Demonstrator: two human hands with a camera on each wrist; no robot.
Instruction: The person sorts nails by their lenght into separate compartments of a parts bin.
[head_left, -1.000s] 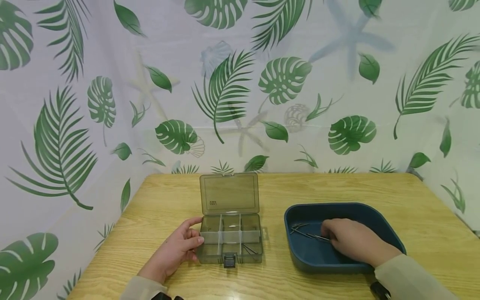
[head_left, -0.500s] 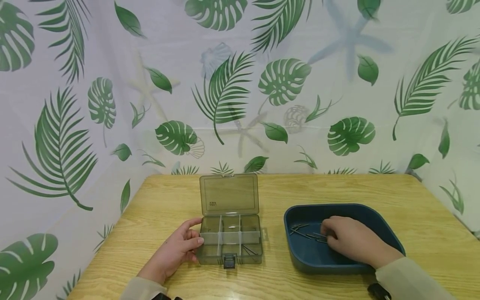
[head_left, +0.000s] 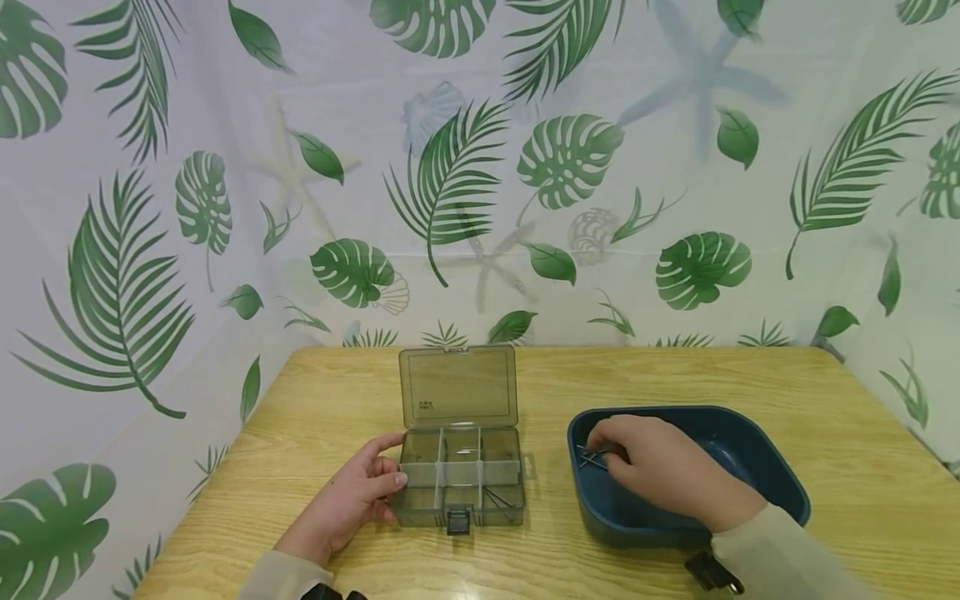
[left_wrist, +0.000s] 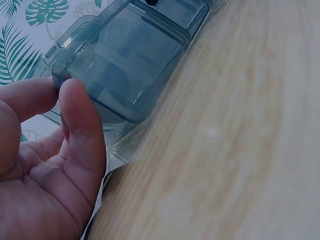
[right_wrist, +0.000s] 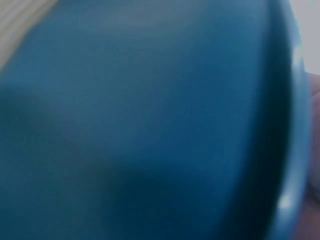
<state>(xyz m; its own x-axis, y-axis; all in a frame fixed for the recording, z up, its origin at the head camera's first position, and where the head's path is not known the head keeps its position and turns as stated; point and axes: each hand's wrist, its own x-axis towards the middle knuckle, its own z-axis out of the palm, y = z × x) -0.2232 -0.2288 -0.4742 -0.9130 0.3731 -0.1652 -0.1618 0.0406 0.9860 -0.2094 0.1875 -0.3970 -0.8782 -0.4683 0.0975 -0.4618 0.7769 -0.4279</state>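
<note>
Gripping the smoky box point(head_left: 459, 477) by its left side, the left hand point(head_left: 356, 493) steadies it! A few metal pins point(head_left: 498, 498) already lie front-right inside; loose pins point(head_left: 593, 460) are left in the blue tray point(head_left: 637, 537), where the right hand point(head_left: 667, 467) bends its fingers point(head_left: 613, 430); holding one? Can't tell.

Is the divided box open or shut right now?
Open: the box has its lid standing raised at the back, leaving its compartments uncovered.

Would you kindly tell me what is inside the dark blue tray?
Inside the dark blue tray, thin metal pieces lie near its left end, beside the right hand. Whatever lies beneath that hand is covered and cannot be seen.
</note>
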